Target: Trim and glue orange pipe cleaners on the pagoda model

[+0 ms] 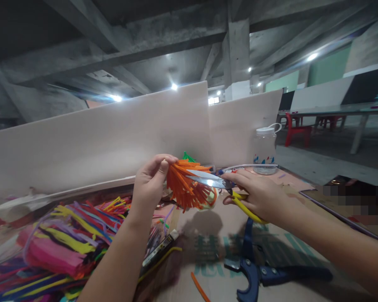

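Note:
My left hand (149, 180) is closed, thumb and fingers pinching one end of a bundle of orange pipe cleaners (184, 184) whose loose ends fan out to the right and down. In my right hand (263, 193) are scissors (209, 180) with yellow handles, their blades pointing left across the front of the orange strands. I cannot tell whether a strand lies between the blades. Green strands (189, 157) show behind the bundle. Below my right hand, a dark blue pipe cutter (253, 268) lies on the table, near a loose orange pipe cleaner (200, 286).
Piles of many-coloured pipe cleaners (72, 235) cover the left side of the table (189, 260). A black-and-white narrow pack (160, 248) lies beside my left forearm. Pale upright panels (113, 147) border the back. A clear bottle (264, 151) with a white lid stands back right.

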Action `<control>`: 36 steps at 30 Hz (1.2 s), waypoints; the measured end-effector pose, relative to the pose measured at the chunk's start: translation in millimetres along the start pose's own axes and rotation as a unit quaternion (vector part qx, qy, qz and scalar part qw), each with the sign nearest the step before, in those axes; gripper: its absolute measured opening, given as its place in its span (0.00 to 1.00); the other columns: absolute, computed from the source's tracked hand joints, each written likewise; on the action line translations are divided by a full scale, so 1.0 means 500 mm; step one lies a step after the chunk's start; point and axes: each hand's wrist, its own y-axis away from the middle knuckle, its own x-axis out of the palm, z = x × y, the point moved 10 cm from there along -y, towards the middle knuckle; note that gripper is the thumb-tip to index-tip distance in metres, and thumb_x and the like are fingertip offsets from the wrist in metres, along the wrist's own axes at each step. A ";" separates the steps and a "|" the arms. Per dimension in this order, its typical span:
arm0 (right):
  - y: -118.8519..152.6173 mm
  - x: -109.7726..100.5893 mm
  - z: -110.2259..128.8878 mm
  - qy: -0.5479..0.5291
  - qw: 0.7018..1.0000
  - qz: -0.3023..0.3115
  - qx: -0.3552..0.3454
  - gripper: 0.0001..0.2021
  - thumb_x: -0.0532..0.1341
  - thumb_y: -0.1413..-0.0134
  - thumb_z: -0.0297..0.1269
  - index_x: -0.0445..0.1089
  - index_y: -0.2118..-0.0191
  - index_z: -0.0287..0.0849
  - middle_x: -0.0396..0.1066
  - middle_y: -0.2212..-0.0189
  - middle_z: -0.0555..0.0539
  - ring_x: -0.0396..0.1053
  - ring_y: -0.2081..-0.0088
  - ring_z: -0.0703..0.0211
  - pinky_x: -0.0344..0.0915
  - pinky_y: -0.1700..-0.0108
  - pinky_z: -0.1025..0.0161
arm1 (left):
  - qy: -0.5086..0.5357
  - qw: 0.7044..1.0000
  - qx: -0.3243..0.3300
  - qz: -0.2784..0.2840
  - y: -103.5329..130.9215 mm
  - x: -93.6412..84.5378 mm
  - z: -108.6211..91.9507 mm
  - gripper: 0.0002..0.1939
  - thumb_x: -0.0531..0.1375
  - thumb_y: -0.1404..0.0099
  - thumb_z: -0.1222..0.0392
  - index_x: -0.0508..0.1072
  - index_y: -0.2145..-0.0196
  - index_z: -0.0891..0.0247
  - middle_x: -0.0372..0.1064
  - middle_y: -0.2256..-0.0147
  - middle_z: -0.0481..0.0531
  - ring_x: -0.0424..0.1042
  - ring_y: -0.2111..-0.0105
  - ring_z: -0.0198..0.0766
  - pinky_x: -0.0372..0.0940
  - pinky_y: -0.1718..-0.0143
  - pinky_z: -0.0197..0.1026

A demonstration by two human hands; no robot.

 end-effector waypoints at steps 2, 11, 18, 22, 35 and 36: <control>0.001 -0.001 0.001 0.002 1.000 -0.001 -0.001 0.19 0.63 0.42 0.41 0.70 0.47 0.41 0.75 0.61 0.41 0.73 0.63 0.51 0.67 0.64 0.59 | 0.000 1.000 -0.001 0.000 0.000 0.000 0.000 0.09 0.62 0.32 0.53 0.80 0.67 0.58 0.77 0.64 0.50 0.74 0.59 0.35 0.67 0.53 0.36; 0.003 0.010 -0.057 -0.137 0.984 -0.017 0.109 0.23 0.66 0.44 0.48 0.70 0.46 0.44 0.75 0.65 0.46 0.71 0.70 0.56 0.66 0.70 0.63 | 0.013 0.999 -0.032 -0.009 -0.003 -0.009 0.015 0.11 0.63 0.34 0.51 0.79 0.66 0.60 0.77 0.64 0.51 0.75 0.61 0.35 0.69 0.58 0.35; -0.008 -0.028 -0.032 -0.030 0.998 -0.032 0.045 0.20 0.63 0.42 0.46 0.68 0.47 0.43 0.73 0.59 0.41 0.71 0.64 0.52 0.64 0.68 0.61 | 0.056 0.986 -0.148 -0.046 0.004 -0.021 0.061 0.14 0.67 0.39 0.47 0.79 0.66 0.61 0.77 0.66 0.49 0.74 0.68 0.32 0.69 0.66 0.32; -0.005 -0.060 -0.008 0.114 0.989 -0.091 -0.023 0.16 0.58 0.42 0.35 0.70 0.48 0.42 0.74 0.61 0.41 0.71 0.66 0.51 0.59 0.70 0.60 | 0.088 0.972 -0.205 -0.071 0.010 -0.023 0.074 0.17 0.71 0.46 0.46 0.79 0.67 0.63 0.77 0.68 0.49 0.74 0.71 0.32 0.69 0.71 0.32; 0.010 -0.060 0.028 0.239 0.958 -0.096 -0.124 0.17 0.56 0.39 0.32 0.70 0.46 0.39 0.71 0.67 0.42 0.64 0.72 0.52 0.55 0.69 0.57 | 0.085 0.964 -0.247 -0.046 0.007 -0.018 0.092 0.20 0.72 0.47 0.47 0.76 0.66 0.67 0.77 0.71 0.52 0.74 0.77 0.34 0.67 0.77 0.33; 0.011 -0.060 0.029 0.245 0.956 -0.095 -0.131 0.17 0.55 0.38 0.32 0.70 0.45 0.39 0.71 0.68 0.42 0.64 0.72 0.52 0.55 0.69 0.57 | 0.085 0.964 -0.250 -0.041 0.008 -0.017 0.092 0.20 0.71 0.47 0.47 0.76 0.66 0.67 0.76 0.71 0.52 0.74 0.77 0.34 0.67 0.77 0.33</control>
